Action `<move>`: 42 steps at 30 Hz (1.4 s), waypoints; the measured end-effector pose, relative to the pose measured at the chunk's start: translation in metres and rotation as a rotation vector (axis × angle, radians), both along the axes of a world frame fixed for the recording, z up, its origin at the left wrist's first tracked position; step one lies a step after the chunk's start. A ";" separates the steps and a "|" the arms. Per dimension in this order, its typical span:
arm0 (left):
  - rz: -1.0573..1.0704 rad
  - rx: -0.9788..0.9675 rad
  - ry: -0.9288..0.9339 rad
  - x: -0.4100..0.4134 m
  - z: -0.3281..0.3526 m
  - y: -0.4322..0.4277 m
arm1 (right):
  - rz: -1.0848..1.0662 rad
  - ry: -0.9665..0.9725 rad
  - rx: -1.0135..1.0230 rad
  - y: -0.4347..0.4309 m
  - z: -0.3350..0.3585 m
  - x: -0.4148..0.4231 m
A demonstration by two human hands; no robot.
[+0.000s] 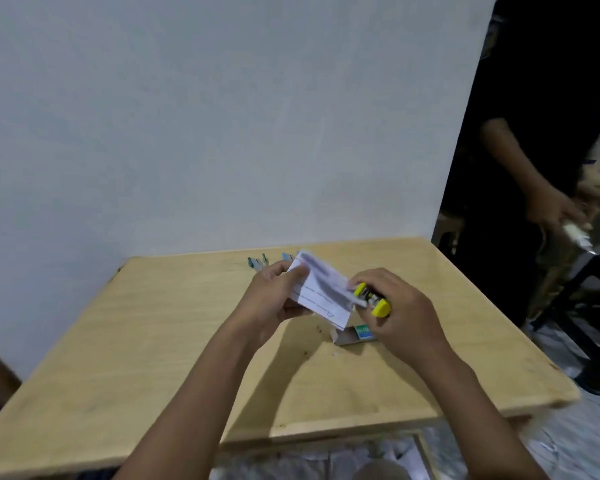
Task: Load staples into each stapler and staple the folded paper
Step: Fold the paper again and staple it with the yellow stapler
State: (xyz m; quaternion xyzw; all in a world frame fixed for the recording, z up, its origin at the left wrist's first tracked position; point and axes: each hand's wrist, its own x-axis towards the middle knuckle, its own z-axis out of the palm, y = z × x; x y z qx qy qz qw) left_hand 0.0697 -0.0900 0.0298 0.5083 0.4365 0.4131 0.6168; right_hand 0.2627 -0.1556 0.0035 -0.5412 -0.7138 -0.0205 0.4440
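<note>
My left hand (274, 296) holds a folded white lined paper (321, 292) above the middle of the wooden table (153, 341). In my right hand (402, 313) is a small yellow stapler (373, 299), its jaw closed over the paper's right edge. An open box of staples (355, 335) lies on the table just under the stapler. Several blue staplers (257, 263) stand at the far edge of the table, partly hidden behind my left hand and the paper.
A white wall rises behind the table. Another person in dark clothes (520, 161) stands at the right, holding a white object. A dark stool (589, 306) stands by the table's right side.
</note>
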 end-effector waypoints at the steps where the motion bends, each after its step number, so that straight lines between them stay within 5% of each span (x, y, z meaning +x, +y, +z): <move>1: -0.015 -0.028 -0.042 -0.003 0.004 -0.005 | 0.019 -0.085 0.014 -0.004 -0.001 -0.004; 5: -0.094 -0.085 -0.214 -0.015 0.015 -0.028 | 0.059 -0.208 -0.011 -0.018 0.003 -0.016; 14: -0.059 0.023 -0.112 -0.031 0.011 -0.044 | 0.056 -0.315 -0.114 -0.029 0.002 -0.020; 17: 0.003 0.059 -0.088 -0.035 0.007 -0.051 | 0.145 -0.065 -0.167 -0.034 0.002 -0.019; 21: 0.000 0.073 -0.209 -0.042 -0.002 -0.060 | 0.108 0.603 -0.173 -0.041 0.010 -0.031; 25: -0.020 0.042 -0.378 -0.041 -0.009 -0.067 | 0.173 0.878 -0.460 -0.043 0.015 -0.042; 38: 0.024 0.072 -0.310 -0.042 -0.025 -0.074 | 0.227 0.839 -0.612 -0.048 0.003 -0.046; 42: -0.034 0.042 -0.147 -0.054 -0.029 -0.070 | 0.225 0.830 -0.599 -0.046 0.005 -0.039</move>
